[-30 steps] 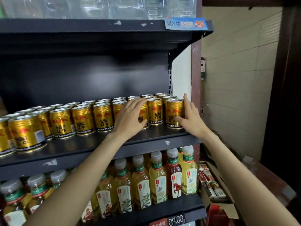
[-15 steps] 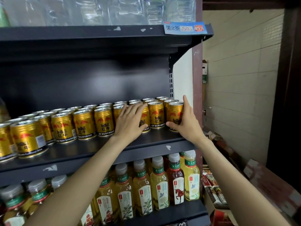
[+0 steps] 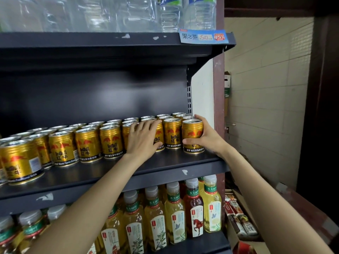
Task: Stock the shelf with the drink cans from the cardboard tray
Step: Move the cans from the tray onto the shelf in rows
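Gold drink cans (image 3: 110, 142) stand in rows, several deep, along the dark metal shelf (image 3: 113, 175). My right hand (image 3: 209, 137) grips the rightmost front can (image 3: 192, 133), with the thumb across its lower front and the fingers round its far side. My left hand (image 3: 142, 139) lies with fairly straight fingers over the front-row cans a little to the left, its thumb against a can (image 3: 159, 137). The cardboard tray is out of view.
Tea bottles (image 3: 174, 211) fill the shelf below and clear water bottles (image 3: 165, 13) the shelf above. The shelf's upright (image 3: 219, 114) and a tiled wall stand just right of the end can. A cardboard box of packets (image 3: 240, 222) sits low at the right.
My right hand has gone from lying flat against the end can's side to wrapping round it, thumb in front. My left hand stays on the front-row cans.
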